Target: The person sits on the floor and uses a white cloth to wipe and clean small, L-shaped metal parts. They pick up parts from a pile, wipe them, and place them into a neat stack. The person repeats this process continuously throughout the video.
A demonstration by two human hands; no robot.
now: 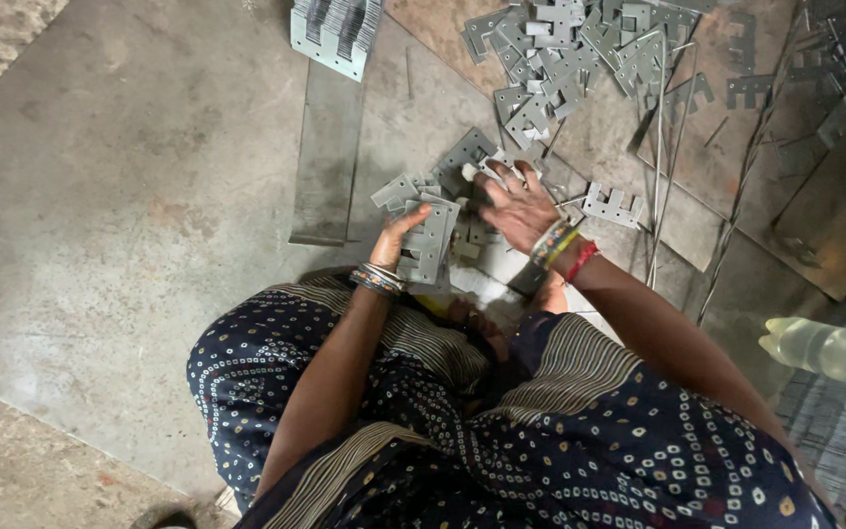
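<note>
My left hand (394, 238) grips a stack of grey E-shaped metal plates (430, 243), held upright just in front of my knees. My right hand (514, 208) lies flat, fingers spread, on a small scatter of the same plates (466, 155) on the floor, touching one with its fingertips. A single loose plate (614, 206) lies just right of that hand. Bangles sit on both wrists.
A big heap of grey plates (580, 49) lies at the top centre. A neat bundle of plates (335, 31) rests on a long metal strip (325, 157) at the top left. Thin wire rods (660, 167) run down the right. A clear plastic bottle (820, 348) lies at the far right.
</note>
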